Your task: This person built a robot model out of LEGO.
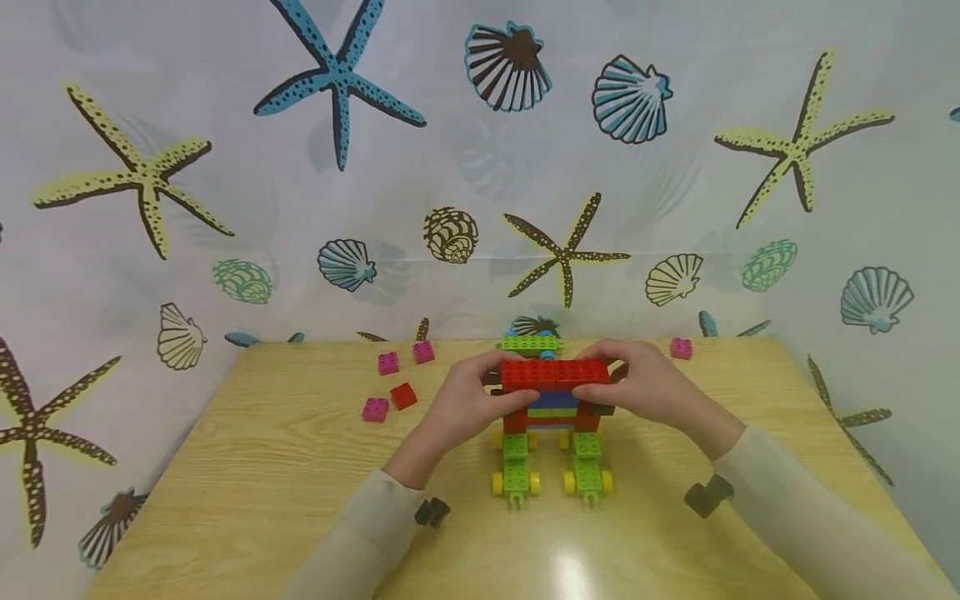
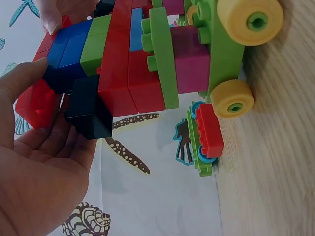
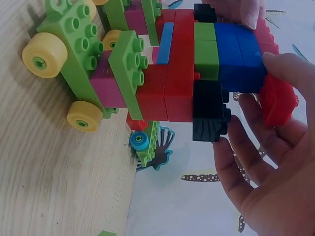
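A build of toy bricks stands on the table, topped by a row of red bricks (image 1: 555,372). My left hand (image 1: 461,404) grips the left end of that row, its thumb on the near side and fingers behind. At the other end my right hand (image 1: 652,387) holds the row the same way. Under the red row lie blue bricks (image 3: 241,59), then green bricks (image 3: 205,51) and more red ones. Black bricks (image 2: 88,108) stick out at the sides, close to the fingers. The build rests on two green wheeled bases (image 1: 516,473) with yellow wheels (image 2: 234,98).
Behind the build is a green wheeled piece (image 1: 531,342) with blue wheels and a red brick (image 2: 210,130). Pink bricks (image 1: 376,409) and a red brick (image 1: 403,396) lie to the left; another pink brick (image 1: 681,348) lies at the back right. A patterned curtain (image 1: 405,183) hangs behind the table.
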A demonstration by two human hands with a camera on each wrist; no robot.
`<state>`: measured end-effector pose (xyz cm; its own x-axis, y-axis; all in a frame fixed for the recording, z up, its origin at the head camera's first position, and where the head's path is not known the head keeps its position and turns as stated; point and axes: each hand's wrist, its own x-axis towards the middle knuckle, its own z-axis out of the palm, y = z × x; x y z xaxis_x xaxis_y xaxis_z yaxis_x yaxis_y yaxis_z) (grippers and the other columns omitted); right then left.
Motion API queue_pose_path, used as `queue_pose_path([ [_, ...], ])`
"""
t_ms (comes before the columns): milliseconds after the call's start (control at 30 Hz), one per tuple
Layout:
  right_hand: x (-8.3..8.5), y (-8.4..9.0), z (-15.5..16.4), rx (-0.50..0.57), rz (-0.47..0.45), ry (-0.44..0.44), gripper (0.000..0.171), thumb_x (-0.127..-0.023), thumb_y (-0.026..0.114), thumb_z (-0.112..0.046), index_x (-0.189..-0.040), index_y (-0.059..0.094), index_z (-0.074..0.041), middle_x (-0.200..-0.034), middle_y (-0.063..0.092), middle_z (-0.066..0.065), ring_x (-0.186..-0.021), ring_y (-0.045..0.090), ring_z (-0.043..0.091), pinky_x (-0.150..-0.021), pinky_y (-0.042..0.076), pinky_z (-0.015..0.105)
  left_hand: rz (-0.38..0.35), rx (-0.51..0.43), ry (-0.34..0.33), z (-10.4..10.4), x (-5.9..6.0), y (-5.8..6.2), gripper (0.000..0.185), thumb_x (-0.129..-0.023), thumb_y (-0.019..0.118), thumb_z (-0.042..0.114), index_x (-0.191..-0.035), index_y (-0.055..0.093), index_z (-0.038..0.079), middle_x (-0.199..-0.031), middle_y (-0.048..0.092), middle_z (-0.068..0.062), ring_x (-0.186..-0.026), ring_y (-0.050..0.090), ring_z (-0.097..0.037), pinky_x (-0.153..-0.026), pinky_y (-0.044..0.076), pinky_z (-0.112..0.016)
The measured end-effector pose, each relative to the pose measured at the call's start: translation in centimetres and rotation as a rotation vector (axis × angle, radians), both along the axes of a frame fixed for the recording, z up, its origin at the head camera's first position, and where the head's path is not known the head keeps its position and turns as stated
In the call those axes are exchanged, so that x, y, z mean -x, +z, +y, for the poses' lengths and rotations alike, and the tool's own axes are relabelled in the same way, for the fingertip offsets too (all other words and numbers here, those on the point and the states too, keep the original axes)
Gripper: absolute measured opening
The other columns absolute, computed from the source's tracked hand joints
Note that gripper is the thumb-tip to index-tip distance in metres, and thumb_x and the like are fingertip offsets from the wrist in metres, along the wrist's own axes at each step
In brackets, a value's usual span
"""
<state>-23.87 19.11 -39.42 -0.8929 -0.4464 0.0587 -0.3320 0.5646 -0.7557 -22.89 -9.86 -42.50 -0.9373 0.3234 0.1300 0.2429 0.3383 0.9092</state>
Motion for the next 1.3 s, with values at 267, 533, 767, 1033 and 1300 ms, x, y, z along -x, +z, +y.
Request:
queue_pose_path([
  [267,0.5,0.4,0.0,0.006,0.016,0.017,0.040,-0.104,0.081,-0.039,-0.138,0.077,-0.018,-0.131,0.079,0.007,-0.111,0.073,0.026,-0.090,0.065,0.035,0.016,0.012,0.002,-1.5,0.4,-0.2,0.040,-0.098,0.089,0.030,-0.134,0.076,0.018,-0.129,0.080,-0.006,-0.116,0.075,-0.029,-0.089,0.070,-0.036],
  [533,1.7,0.0,-0.4,0.014,0.072,0.000,0.034,-0.112,0.071,-0.035,-0.138,0.078,-0.015,-0.133,0.080,0.007,-0.118,0.075,0.026,-0.100,0.064,0.041,-0.029,0.018,0.011,-6.3,1.5,0.0,0.049,-0.099,0.088,0.031,-0.143,0.072,0.016,-0.141,0.073,-0.012,-0.123,0.072,-0.032,-0.095,0.070,-0.039],
  [767,4.1,-2.7,-1.7,0.003,0.054,-0.016,0.035,-0.111,0.072,-0.031,-0.138,0.077,-0.009,-0.132,0.080,0.011,-0.122,0.074,0.031,-0.106,0.064,0.053,-0.002,0.065,0.057,-11.5,2.2,0.1,0.052,-0.100,0.087,0.030,-0.146,0.069,0.013,-0.143,0.073,-0.016,-0.121,0.071,-0.033,-0.097,0.065,-0.028],
  [1033,6.8,-6.0,-4.0,0.074,-0.059,-0.007,0.042,-0.108,0.075,-0.020,-0.146,0.071,-0.001,-0.148,0.072,0.021,-0.136,0.068,0.040,-0.118,0.058,0.057,-0.005,0.076,0.106,-15.5,2.2,0.4,0.056,-0.102,0.085,0.035,-0.151,0.066,0.015,-0.148,0.071,-0.015,-0.128,0.070,-0.033,-0.099,0.064,-0.024],
  [1300,8.8,-8.2,-5.5,0.034,-0.054,-0.050,0.044,-0.107,0.076,-0.017,-0.149,0.070,-0.005,-0.150,0.071,0.019,-0.139,0.067,0.041,-0.115,0.060,0.055,-0.023,0.056,0.162,-17.2,1.9,0.2,0.052,-0.104,0.083,0.033,-0.149,0.066,0.012,-0.148,0.071,-0.016,-0.130,0.068,-0.033,-0.099,0.061,-0.019],
])
